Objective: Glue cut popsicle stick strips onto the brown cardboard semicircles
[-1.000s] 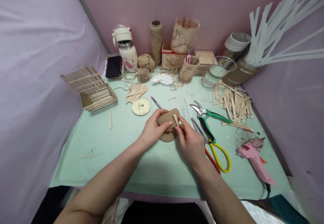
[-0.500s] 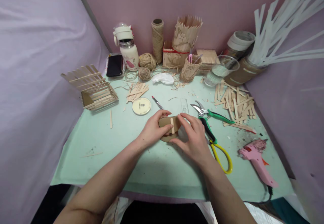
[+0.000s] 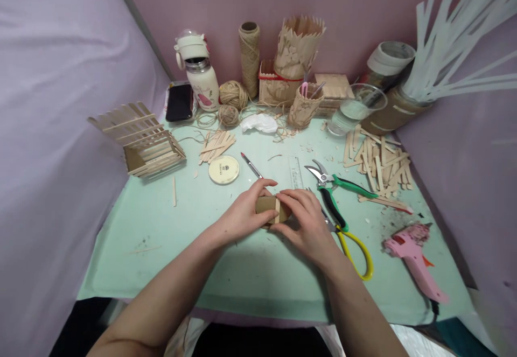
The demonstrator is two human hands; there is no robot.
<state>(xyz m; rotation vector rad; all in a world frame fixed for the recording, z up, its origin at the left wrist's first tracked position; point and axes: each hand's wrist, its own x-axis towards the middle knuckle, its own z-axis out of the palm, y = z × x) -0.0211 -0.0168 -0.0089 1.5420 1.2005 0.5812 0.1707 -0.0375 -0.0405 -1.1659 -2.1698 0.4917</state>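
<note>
A brown cardboard piece [image 3: 265,204] is held between my two hands near the middle of the table, with a pale wooden stick piece [image 3: 277,211] lying across it. My left hand [image 3: 246,209] grips the cardboard's left side, thumb on top beside the stick. My right hand [image 3: 304,218] closes on the right side, fingertips at the far edge and thumb at the near edge. Just beyond my left hand lies a pen [image 3: 251,165]. A clear ruler [image 3: 295,173] is beyond my right hand.
Green-handled pruners [image 3: 332,184] and yellow-handled scissors [image 3: 365,254] lie right of my right hand. A pink glue gun [image 3: 416,263] is farther right. Loose sticks [image 3: 382,166], a slatted wooden holder [image 3: 151,152], a round lid [image 3: 223,170] and a water cup [image 3: 351,112] stand around.
My right hand's fingers have come down and closed onto the cardboard's right side. The cardboard is tilted differently and more covered. The view has shifted slightly.
</note>
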